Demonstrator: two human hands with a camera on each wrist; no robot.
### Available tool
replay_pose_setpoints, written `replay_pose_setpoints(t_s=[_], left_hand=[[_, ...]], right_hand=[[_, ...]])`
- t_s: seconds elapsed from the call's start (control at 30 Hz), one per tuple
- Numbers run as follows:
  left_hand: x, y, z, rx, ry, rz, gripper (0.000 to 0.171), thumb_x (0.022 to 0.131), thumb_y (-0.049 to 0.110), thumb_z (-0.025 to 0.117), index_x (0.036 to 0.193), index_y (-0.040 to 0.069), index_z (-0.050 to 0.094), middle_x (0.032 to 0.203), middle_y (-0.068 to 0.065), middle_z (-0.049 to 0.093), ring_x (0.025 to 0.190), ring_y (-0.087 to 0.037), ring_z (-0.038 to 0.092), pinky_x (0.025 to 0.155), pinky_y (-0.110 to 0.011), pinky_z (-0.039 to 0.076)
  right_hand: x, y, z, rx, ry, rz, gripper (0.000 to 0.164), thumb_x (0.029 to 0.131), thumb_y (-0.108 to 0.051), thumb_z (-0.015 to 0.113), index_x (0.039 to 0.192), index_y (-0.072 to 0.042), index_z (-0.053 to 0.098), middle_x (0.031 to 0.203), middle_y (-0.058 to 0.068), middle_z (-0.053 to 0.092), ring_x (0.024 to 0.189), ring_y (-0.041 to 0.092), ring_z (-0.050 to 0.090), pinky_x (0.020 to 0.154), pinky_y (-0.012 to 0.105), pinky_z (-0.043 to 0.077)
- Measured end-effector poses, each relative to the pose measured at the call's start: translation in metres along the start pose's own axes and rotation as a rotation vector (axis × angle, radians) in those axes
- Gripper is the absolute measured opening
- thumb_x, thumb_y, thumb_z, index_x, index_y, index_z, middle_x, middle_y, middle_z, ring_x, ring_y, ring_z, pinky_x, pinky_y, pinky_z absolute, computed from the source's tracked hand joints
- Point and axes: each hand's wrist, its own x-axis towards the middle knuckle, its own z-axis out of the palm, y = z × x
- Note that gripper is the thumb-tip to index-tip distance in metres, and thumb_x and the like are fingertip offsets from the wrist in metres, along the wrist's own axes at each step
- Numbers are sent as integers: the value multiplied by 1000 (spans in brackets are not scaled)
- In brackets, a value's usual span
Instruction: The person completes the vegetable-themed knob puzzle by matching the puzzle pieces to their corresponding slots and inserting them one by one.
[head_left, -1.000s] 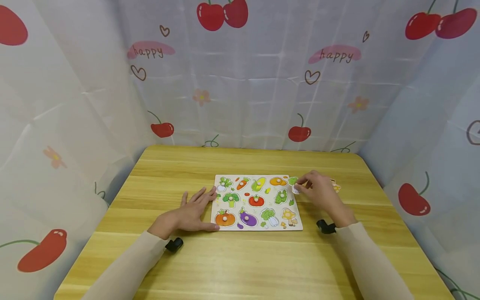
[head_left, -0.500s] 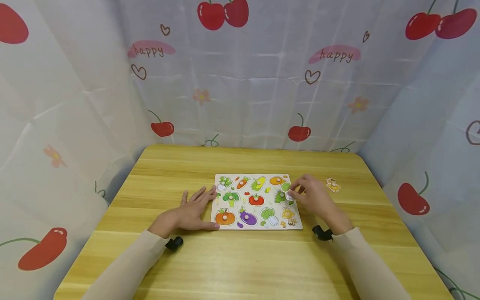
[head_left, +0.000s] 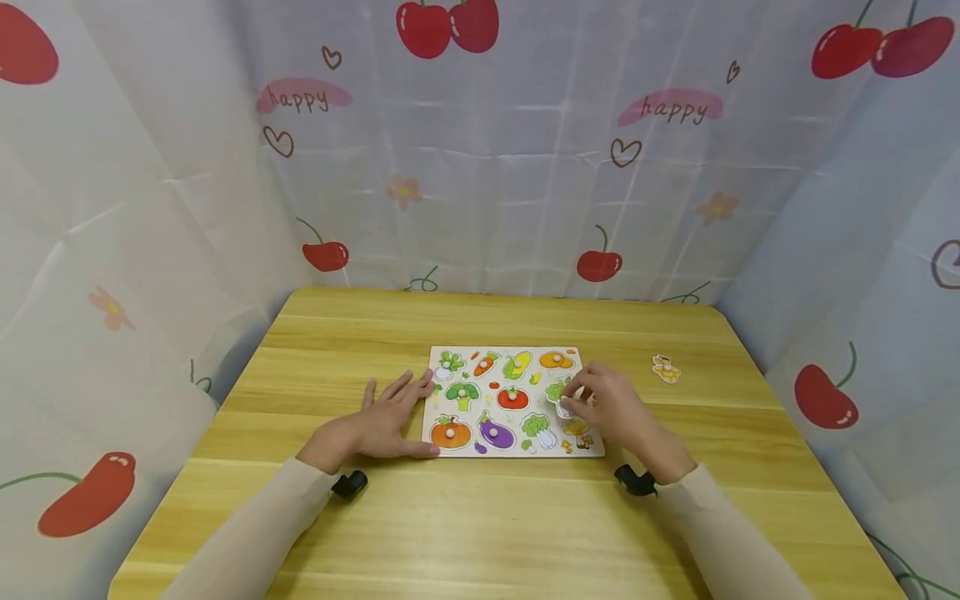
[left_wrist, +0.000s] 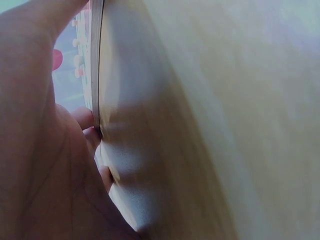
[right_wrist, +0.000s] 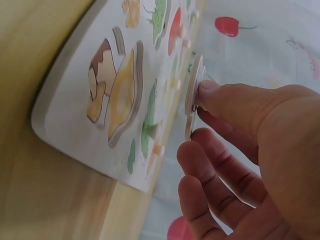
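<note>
A vegetable knob puzzle board point(head_left: 517, 453) lies on the table between both hands. My right hand point(head_left: 618, 408) pinches a bok choy puzzle piece point(head_left: 558, 392) above the board's right side. The right wrist view shows the piece point(right_wrist: 192, 87) edge-on, raised off the board, between thumb and fingers. Below and left of it in the head view is the bok choy-shaped recess point(head_left: 540, 431). A mushroom-shaped recess point(right_wrist: 122, 97) stands bare in the right wrist view. With fingers spread, my left hand point(head_left: 378, 427) rests at the board's left edge, fingertips and thumb touching it.
A loose mushroom piece point(head_left: 666, 369) lies on the wooden table point(head_left: 480, 533) right of the board. Several knobbed pieces, such as the tomato point(head_left: 513, 398) and pumpkin point(head_left: 450, 433), sit in the board. A cherry-print curtain point(head_left: 487, 192) surrounds the table's back and sides.
My right hand has carried the bok choy piece left and nearer, from beside the board's upper right corner to over its right part. The left hand stays in place.
</note>
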Motion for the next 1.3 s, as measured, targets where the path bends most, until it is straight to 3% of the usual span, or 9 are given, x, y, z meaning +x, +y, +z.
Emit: replay_pose_setpoints(t_s=[0.6,1.1,1.3], left_hand=[[2,-1,2,20,0,-8,126,99,77,80,189,18,15,200,0,10,187,-37,-1,138,-86,-13],[1,-4,3,0,19,5,124,99,74,82,188,15,18,200,-4,11,186,-41,2,136,-89,-11],[2,-6,5,-6,15,7,124,98,76,82,188,16,21,200,-2,9,186,-40,0,136,-88,-13]], right_hand=[[-6,-21,22,-2,-156,-40,9,100,-14,94,101,-15,86,103,-2,73,86,8,66,75,22,56],[-8,-22,27,-2,-188,-56,8,102,-14,92,102,-16,84,105,-4,73,86,7,64,76,22,56],[-6,-22,27,14,-206,-62,7,103,-13,92,104,-15,85,105,-4,75,87,2,63,76,22,58]])
